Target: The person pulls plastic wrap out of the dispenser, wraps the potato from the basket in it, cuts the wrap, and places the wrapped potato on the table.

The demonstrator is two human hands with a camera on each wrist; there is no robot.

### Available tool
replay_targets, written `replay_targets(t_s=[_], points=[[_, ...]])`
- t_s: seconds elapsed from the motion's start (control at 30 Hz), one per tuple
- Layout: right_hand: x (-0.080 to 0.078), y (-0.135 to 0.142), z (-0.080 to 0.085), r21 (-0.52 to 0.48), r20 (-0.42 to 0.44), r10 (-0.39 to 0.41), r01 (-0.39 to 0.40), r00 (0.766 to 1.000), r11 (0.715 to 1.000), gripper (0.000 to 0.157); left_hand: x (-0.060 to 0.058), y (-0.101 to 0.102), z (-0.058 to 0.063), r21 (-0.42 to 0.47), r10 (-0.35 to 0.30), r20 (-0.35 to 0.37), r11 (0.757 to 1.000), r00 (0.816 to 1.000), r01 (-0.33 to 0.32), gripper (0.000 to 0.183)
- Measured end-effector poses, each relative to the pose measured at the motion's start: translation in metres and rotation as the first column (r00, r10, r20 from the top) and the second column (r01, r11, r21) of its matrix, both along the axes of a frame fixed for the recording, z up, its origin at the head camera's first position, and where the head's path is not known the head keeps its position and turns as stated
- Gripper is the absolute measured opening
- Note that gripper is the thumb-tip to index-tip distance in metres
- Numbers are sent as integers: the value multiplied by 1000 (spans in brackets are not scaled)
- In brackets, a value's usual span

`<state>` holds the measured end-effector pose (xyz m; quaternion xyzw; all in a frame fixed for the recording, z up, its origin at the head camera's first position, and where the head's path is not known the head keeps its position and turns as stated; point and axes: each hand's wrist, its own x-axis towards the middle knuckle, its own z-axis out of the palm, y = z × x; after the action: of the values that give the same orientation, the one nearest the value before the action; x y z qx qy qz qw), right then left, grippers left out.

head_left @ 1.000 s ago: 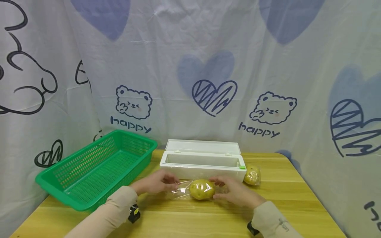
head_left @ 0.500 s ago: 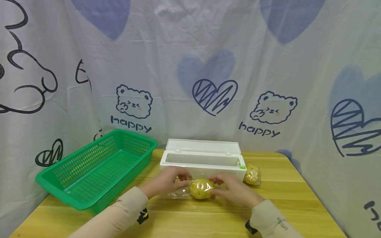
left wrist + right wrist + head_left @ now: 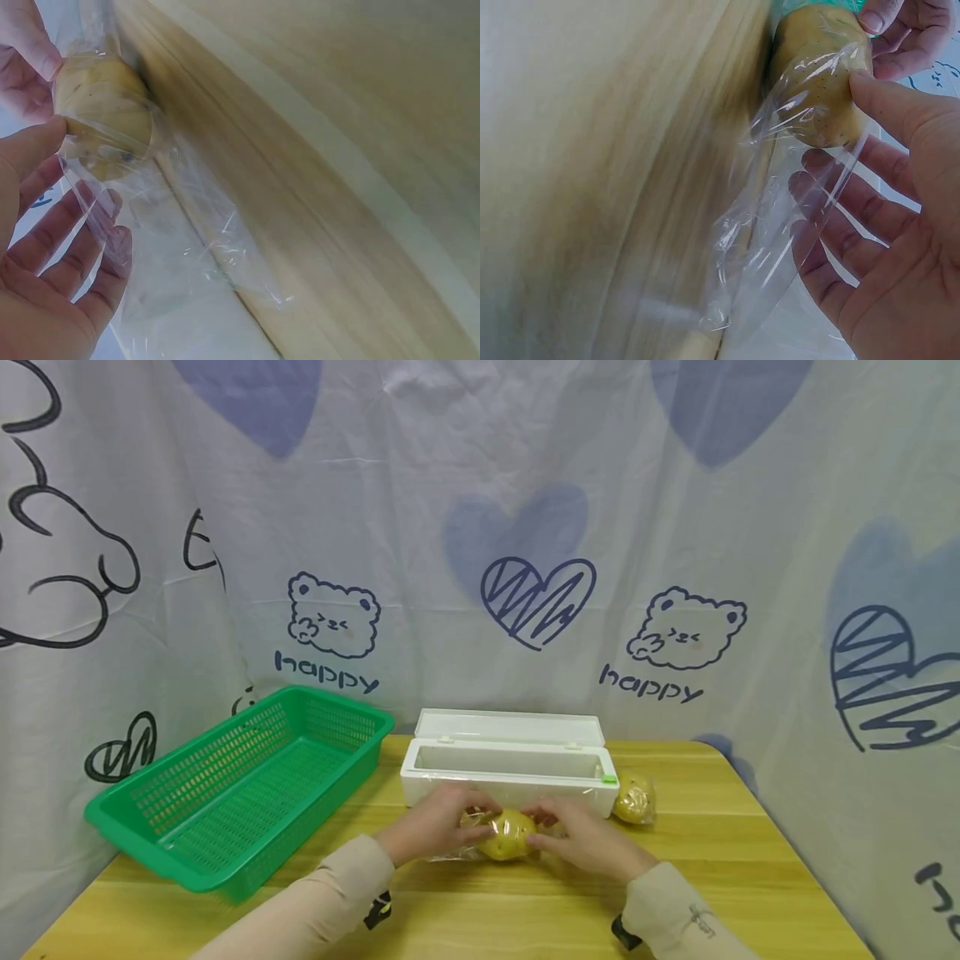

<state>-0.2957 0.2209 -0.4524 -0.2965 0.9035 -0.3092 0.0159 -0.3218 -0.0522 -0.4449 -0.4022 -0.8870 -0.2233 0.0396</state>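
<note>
A yellow potato [image 3: 508,835] in clear plastic film sits in front of the white box, between both hands. My left hand [image 3: 444,825] holds its left end; in the left wrist view the thumb [image 3: 46,135] lies on the potato and the other fingers curve behind the film [image 3: 180,225]. At the right end, my right hand [image 3: 581,837] grips it with the thumb [image 3: 874,94] on its side and the fingers bent behind the film. Loose film trails out past both ends of the potato.
Behind the hands stands a long white box [image 3: 510,789] with its lid up and a green tab on its front rim. A second wrapped potato [image 3: 635,799] lies by its right end. A green plastic basket [image 3: 217,878] occupies the table's left side; a printed curtain hangs behind.
My left hand has moved right, from the loose film to the potato's left end. My right hand has stayed at the right end, its thumb now on the potato.
</note>
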Motion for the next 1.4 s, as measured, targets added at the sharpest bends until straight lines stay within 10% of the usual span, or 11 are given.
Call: replay_targets(t_s=[0.37, 0.63, 1.0, 1.4], points=[[2, 5, -1, 3, 25, -13, 12, 1000, 1000, 50, 1, 4, -1, -6, 2, 10, 1000, 1000, -2, 29], [9, 32, 12, -36, 14, -161, 161, 987, 986, 37, 2, 6, 4, -6, -8, 13, 1000, 1000, 8, 29], [2, 74, 22, -62, -13, -529, 528, 848, 847, 23, -6, 17, 25, -18, -31, -86, 999, 996, 29, 19], [-5, 69, 11, -72, 22, -565, 565, 825, 822, 17, -19, 29, 37, -49, 115, -71, 992, 991, -119, 21]])
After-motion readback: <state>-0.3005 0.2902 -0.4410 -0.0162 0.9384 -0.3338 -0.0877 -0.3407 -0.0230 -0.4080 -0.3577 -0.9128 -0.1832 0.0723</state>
